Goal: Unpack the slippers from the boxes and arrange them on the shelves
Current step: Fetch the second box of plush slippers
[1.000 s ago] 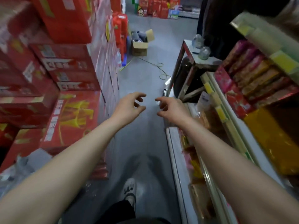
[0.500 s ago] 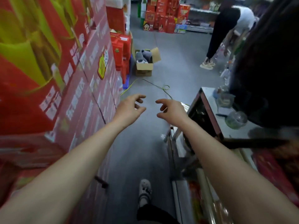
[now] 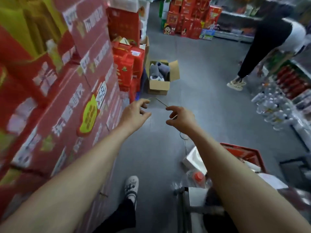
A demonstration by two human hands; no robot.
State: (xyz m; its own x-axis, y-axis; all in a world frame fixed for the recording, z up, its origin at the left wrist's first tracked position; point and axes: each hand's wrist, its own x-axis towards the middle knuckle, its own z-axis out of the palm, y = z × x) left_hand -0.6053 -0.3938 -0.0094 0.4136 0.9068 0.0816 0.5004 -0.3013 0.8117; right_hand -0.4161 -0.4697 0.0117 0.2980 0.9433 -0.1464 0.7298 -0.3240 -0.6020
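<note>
A grey floor [image 3: 202,73] is seen running down a shop aisle. Its left edge is lined by a tall wall of stacked red cartons [image 3: 50,98], on which a yellow label [image 3: 89,116] is fixed. At the far end of the floor another stack of red boxes [image 3: 188,19] is set. Near the right edge a second person [image 3: 269,39] in dark trousers is bent forward beside rows of clear bottles [image 3: 272,106]. A red basket [image 3: 242,152] is placed toward the near right corner, partly covered by the right forearm.

An open cardboard box [image 3: 159,85] is stood on the floor along the left edge, just beside a cluster of red gift boxes [image 3: 129,64] and well ahead of both hands. Grey slippers [image 3: 159,69] are packed inside it, their tops showing between the raised flaps.

The left hand [image 3: 134,115] is held out over the floor, fingers loosely curled and released, with nothing grasped. The right hand [image 3: 181,120] is held near it, apart from it, likewise relaxed and empty. A white shoe [image 3: 132,184] is planted on the floor at the near edge. A thin yellowish string [image 3: 161,102] is seen on the floor between the box and the hands; contact with either hand cannot be told.
</note>
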